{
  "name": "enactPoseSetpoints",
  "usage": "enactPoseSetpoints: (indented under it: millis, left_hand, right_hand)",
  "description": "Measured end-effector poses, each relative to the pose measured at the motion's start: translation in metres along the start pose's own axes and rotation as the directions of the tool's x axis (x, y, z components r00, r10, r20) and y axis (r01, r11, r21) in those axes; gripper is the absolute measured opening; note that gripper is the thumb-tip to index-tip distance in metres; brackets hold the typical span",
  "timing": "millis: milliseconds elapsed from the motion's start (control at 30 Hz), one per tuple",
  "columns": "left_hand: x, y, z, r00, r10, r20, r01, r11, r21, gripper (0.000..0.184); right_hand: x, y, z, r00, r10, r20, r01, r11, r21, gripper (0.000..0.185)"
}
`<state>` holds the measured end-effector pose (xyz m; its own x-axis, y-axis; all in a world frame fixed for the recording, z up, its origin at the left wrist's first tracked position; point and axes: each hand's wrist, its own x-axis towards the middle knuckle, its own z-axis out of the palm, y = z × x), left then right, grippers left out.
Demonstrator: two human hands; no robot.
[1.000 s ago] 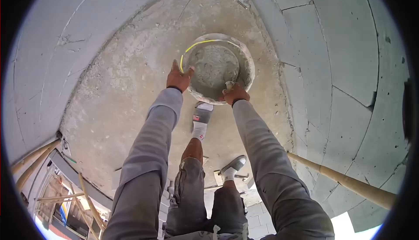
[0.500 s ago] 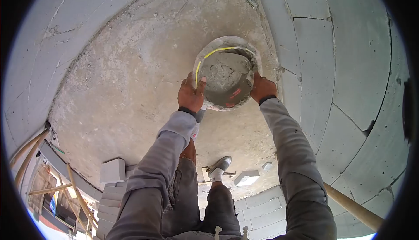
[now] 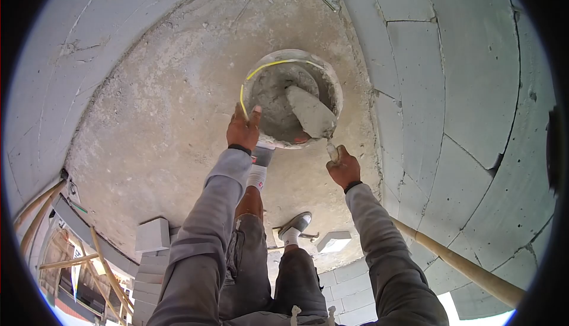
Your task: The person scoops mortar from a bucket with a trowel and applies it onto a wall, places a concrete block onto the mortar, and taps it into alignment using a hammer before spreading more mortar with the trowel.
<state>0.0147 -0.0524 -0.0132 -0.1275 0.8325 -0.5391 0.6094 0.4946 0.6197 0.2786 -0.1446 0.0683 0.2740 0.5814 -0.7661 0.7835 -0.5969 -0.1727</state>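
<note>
One bucket [image 3: 337, 87], one trowel [image 3: 311, 111], two hands [image 3: 243, 131] [image 3: 344, 169], perhaps six wooden poles [image 3: 460, 261].

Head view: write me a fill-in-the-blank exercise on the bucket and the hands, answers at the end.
1. The bucket is held at its rim by the ____ hand.
2. The right hand grips the trowel by its ____.
3. The bright curved strip along the bucket is coloured ____.
4. The band on the right wrist is coloured ____.

Missing words: left; handle; yellow; black.
</note>
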Motion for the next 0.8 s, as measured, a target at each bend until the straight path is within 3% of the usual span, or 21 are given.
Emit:
enactPoseSetpoints:
  millis: [67, 100, 167, 233, 267, 300, 367, 533, 600, 633, 700, 800]
  left_hand:
    - [0.009, 0.012, -0.044, 0.976, -0.198, 0.085, 0.207, 0.973, -0.106, 0.072]
    - [0.007, 0.009, -0.052, 0.980, -0.187, 0.068, 0.193, 0.975, -0.105, 0.072]
    - [-0.009, -0.009, -0.069, 0.954, 0.196, -0.227, -0.198, 0.980, 0.017, 0.070]
    - [-0.026, -0.025, -0.096, 0.950, 0.226, -0.217, -0.219, 0.974, 0.056, 0.068]
    - [-0.040, -0.035, -0.105, 0.966, 0.088, -0.242, -0.107, 0.992, -0.064, 0.067]
    - [-0.056, -0.040, -0.114, 0.969, -0.049, -0.241, 0.002, 0.982, -0.191, 0.066]
    - [-0.097, -0.041, -0.137, 0.969, -0.124, -0.215, 0.071, 0.968, -0.239, 0.057]
    - [-0.215, -0.037, -0.145, 0.969, -0.098, -0.228, 0.030, 0.958, -0.285, 0.055]
    - [-0.272, -0.026, -0.140, 0.960, -0.168, -0.226, 0.063, 0.910, -0.410, 0.054]
    - [-0.300, -0.014, -0.140, 0.966, -0.130, -0.222, 0.031, 0.914, -0.404, 0.054]
    - [-0.363, 0.010, -0.136, 0.962, -0.220, -0.163, 0.106, 0.846, -0.522, 0.053]
    - [-0.443, 0.009, -0.105, 0.983, -0.143, -0.119, 0.055, 0.835, -0.547, 0.053]
  right_hand:
    - [0.002, 0.006, 0.003, 0.999, -0.042, -0.018, 0.043, 0.997, 0.057, 0.032]
    - [0.010, 0.009, 0.010, 0.995, -0.094, -0.030, 0.096, 0.990, 0.107, 0.030]
    - [0.009, 0.010, 0.020, 0.988, -0.150, -0.035, 0.154, 0.971, 0.181, 0.029]
    - [0.009, 0.003, 0.018, 0.978, -0.121, 0.168, 0.016, 0.854, 0.520, 0.027]
    - [0.006, 0.003, 0.019, 0.963, -0.138, 0.230, -0.038, 0.778, 0.627, 0.027]
    - [-0.004, 0.001, 0.014, 0.968, -0.147, 0.204, -0.019, 0.767, 0.641, 0.027]
    - [-0.031, -0.007, -0.004, 0.947, -0.173, 0.272, -0.075, 0.702, 0.708, 0.031]
    - [-0.133, -0.001, -0.057, 0.927, -0.306, 0.217, -0.009, 0.560, 0.828, 0.034]
    - [-0.180, 0.013, -0.073, 0.926, -0.334, 0.177, 0.036, 0.545, 0.838, 0.033]
    - [-0.205, 0.022, -0.085, 0.920, -0.355, 0.164, 0.061, 0.544, 0.837, 0.032]
    - [-0.266, 0.049, -0.112, 0.923, -0.355, 0.151, 0.068, 0.534, 0.842, 0.031]
    - [-0.376, 0.105, -0.140, 0.922, -0.367, 0.126, 0.072, 0.482, 0.873, 0.030]
